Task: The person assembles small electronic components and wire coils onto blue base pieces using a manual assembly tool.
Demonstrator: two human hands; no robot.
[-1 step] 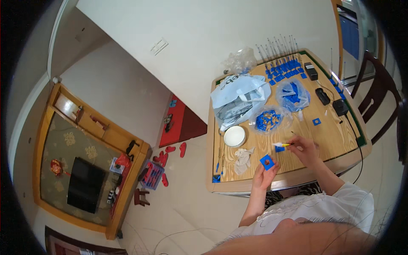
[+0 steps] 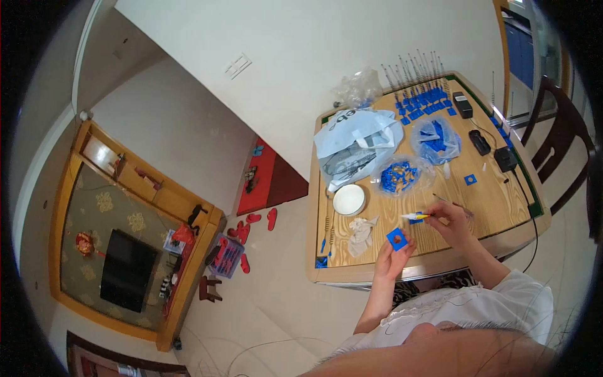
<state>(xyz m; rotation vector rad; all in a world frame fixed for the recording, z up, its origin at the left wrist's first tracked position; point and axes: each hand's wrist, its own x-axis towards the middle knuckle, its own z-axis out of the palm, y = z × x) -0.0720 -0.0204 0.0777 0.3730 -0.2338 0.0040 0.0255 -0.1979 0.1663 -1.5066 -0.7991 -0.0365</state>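
the blue square is at the lower centre of the frame, just above the table's near edge, with a reddish round mark at its middle; whether that is a hole or a patch is hard to tell at this size. the left hand has its fingers closed on the square's lower part, leaving the middle uncovered. a light grip by the margin, face up and steady, would seem to serve best.

to its upper right, the right hand pinches a white-and-yellow tube, its pale tip pointing left, apart from the square. gentle, even finger pressure looks wise, with the tip clear of the small blue piece beneath it in the view.

left of the hands, a crumpled cloth lies within easy reach for wiping; above it stands a white bowl. farther up are bags of small parts.
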